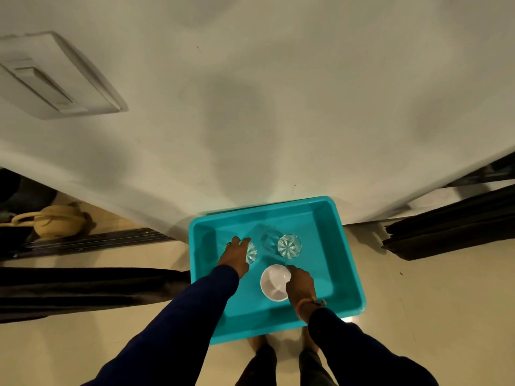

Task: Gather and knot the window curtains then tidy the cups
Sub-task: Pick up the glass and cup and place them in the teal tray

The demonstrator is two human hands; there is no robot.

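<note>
Cups upright in teal tray (pixel 345 263): left hand (pixel 235 256) grips glass (pixel 250 252); right hand (pixel 299 282) pinches white cup (pixel 274 282).

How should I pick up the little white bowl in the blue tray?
Grip the white bowl by its rim, coming down from above. It sits upright and open in the teal tray, so the thin round rim is probably easiest to pinch. The right hand already has it at the right edge. Avoid the far side, where a glass stands close.
</note>
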